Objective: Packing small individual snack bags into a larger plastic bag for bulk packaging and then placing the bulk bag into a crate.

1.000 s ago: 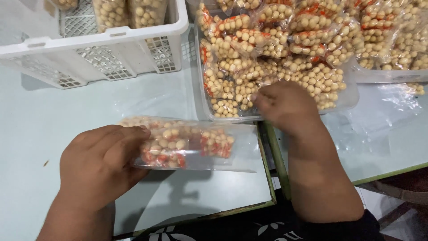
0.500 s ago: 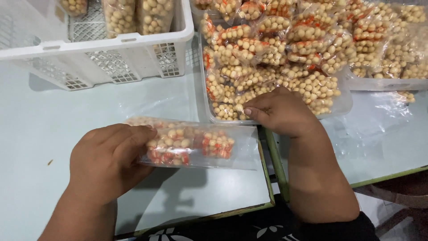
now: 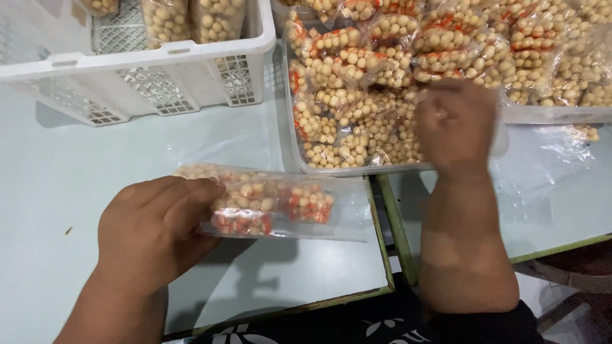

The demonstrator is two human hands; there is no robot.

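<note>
Left hand (image 3: 150, 239) lies nr the front edge of the pale table (image 3: 57, 185), fingers curled & clamped on one end of a clear bag of round snacks (image 3: 271, 204); the open end pokes toward the table's right edge. Risk: a slack grip could tip it & spill. Farther back, right hand (image 3: 456, 124) is blurred over the heaped clear tray (image 3: 331, 167); can't tell its fingers. A snag there could drag bags over the rim. White crate (image 3: 153, 64) sits at the back left.

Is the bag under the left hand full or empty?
Partly full. The bag holds round snacks at its left and middle, while its right end lies flat and clear beside the left hand.
</note>
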